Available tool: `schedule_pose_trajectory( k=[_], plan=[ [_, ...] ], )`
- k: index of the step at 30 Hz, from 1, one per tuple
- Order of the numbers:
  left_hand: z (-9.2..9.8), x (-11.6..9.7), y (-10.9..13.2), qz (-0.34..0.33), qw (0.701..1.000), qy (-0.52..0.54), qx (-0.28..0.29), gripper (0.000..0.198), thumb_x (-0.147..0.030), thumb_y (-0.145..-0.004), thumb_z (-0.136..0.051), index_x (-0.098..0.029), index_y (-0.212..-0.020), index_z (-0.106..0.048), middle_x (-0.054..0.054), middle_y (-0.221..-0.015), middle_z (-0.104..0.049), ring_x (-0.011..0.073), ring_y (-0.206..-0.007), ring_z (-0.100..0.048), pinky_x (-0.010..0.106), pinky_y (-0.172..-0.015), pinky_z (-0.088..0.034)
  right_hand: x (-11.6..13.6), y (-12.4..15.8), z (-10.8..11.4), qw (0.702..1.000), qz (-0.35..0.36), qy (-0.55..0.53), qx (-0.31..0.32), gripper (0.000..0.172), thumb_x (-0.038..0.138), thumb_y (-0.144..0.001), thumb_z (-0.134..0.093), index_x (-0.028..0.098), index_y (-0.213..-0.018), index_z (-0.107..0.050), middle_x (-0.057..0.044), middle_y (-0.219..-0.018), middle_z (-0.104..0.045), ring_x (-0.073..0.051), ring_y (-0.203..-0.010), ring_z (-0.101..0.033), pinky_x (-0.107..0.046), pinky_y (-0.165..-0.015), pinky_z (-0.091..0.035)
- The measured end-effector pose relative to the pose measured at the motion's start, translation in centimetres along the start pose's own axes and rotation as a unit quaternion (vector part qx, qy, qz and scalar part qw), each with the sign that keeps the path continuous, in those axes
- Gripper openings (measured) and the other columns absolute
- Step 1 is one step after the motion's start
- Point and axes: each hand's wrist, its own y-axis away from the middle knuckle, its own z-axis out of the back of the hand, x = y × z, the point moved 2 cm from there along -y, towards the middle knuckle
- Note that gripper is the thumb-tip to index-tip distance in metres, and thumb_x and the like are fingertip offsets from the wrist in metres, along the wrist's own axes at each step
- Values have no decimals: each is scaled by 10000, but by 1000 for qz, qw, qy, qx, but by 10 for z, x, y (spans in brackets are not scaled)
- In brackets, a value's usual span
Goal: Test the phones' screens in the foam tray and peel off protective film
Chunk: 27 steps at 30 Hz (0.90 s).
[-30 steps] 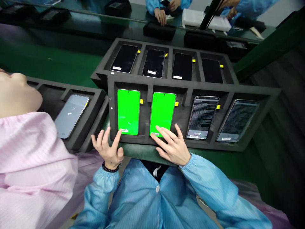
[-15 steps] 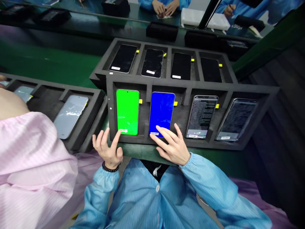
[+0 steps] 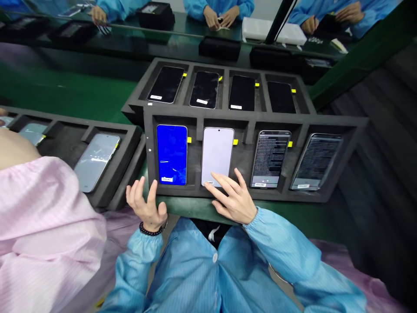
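Observation:
A dark foam tray (image 3: 228,198) in front of me holds several phones in slots. The leftmost phone (image 3: 171,153) shows a blue screen. The second phone (image 3: 217,153) shows a pale white screen. Two more phones (image 3: 269,156) (image 3: 315,160) to the right show text. My left hand (image 3: 146,204) hovers open at the tray's front left corner, fingers apart, just below the blue phone. My right hand (image 3: 232,196) lies open on the tray's front edge, fingertips touching the bottom of the white-screen phone.
A second foam tray (image 3: 224,69) behind holds several dark phones. Another tray (image 3: 130,143) on the left holds a grey phone (image 3: 97,160). A person's pink sleeve (image 3: 42,226) fills the left foreground. Other workers' hands (image 3: 216,15) show at the far bench.
The left phone's screen went from green to blue, the second from green to blue to white. My left index finger has lifted off the left phone. The camera view has shifted slightly.

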Motion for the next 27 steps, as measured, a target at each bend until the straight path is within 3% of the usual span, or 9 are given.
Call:
schedule_pose_trajectory(
  k=[8, 12, 15, 17, 21, 24, 27],
  plan=[
    [-1, 3, 3, -14, 999, -29, 29, 552, -469, -1003, -260, -283, -1415, -579, 144, -1543, -445, 351, -1447, -374, 636, -1188, -265, 1, 2, 1, 1000, 11, -14, -24, 434, 246, -931, -548, 225, -1357, -626, -108, -1424, -620, -234, -1250, -572, -541, -1267, -196],
    [6, -4, -6, 17, 1000, -5, 16, 590, -478, -1001, -277, -229, -1501, -468, 176, -1574, -386, 355, -1479, -332, 625, -1206, -248, -16, -2, 14, 994, -50, -14, -95, 480, 229, -938, -524, 217, -1416, -564, -117, -1391, -634, -246, -1229, -579, -521, -1233, -291],
    [7, -22, -41, 39, 999, 28, 4, 581, -444, -996, -307, -194, -1498, -458, 187, -1518, -456, 349, -1467, -361, 580, -1201, -283, -42, -16, 26, 981, -156, 24, -117, 471, 247, -965, -499, 243, -1433, -543, -98, -1437, -593, -278, -1289, -542, -536, -1209, -328],
    [0, -41, -76, 10, 996, 68, 54, 521, -389, -994, -335, -190, -1431, -538, 169, -1459, -526, 328, -1449, -396, 532, -1207, -293, -57, -29, 32, 972, -198, 52, -114, 387, 260, -984, -483, 235, -1348, -613, -102, -1463, -566, -293, -1320, -520, -559, -1204, -323],
    [-33, -77, -142, -95, 982, 108, 120, 494, -347, -1003, -368, -179, -1437, -536, 139, -1559, -450, 311, -1531, -273, 564, -1271, -104, -70, -53, 34, 970, -204, 91, -96, 308, 250, -989, -482, 200, -1220, -680, -119, -1505, -524, -302, -1335, -499, -589, -1211, -287],
    [-61, -87, -167, -102, 980, 100, 141, 453, -357, -1002, -385, -144, -1331, -613, 163, -1565, -438, 319, -1516, -304, 582, -1267, -96, -68, -58, 33, 971, -202, 93, -88, 298, 238, -984, -493, 190, -1203, -689, -122, -1523, -507, -303, -1347, -481, -589, -1224, -262],
    [-72, -89, -175, -88, 981, 91, 147, 419, -362, -992, -394, -115, -1214, -650, 193, -1480, -506, 325, -1465, -378, 588, -1262, -134, -64, -55, 36, 970, -213, 83, -79, 311, 224, -975, -511, 187, -1229, -688, -119, -1522, -508, -299, -1355, -468, -565, -1236, -252]
  ],
)
